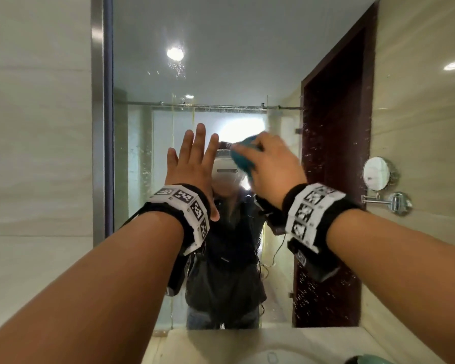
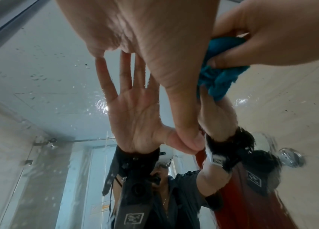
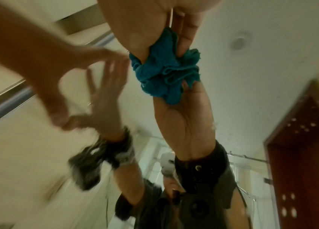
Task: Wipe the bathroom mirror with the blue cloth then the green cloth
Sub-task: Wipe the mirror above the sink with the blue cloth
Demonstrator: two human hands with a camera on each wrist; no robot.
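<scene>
The bathroom mirror (image 1: pixel 221 61) fills the wall ahead and is speckled with water drops. My left hand (image 1: pixel 192 161) lies flat against the glass with its fingers spread, holding nothing; in the left wrist view its palm (image 2: pixel 145 38) meets its own reflection. Just to its right, my right hand (image 1: pixel 273 164) grips the bunched blue cloth (image 1: pixel 243 158) and presses it onto the glass at head height. The cloth (image 3: pixel 164 72) bulges out between the fingers, and it shows again in the left wrist view (image 2: pixel 223 74). A pale green thing (image 1: pixel 365 360), maybe the green cloth, peeks in at the bottom right.
A white basin (image 1: pixel 273 355) and counter sit below the mirror. A round shaving mirror (image 1: pixel 377 173) on a chrome arm sticks out from the tiled wall on the right. The mirror's metal frame (image 1: pixel 97 127) runs down the left side.
</scene>
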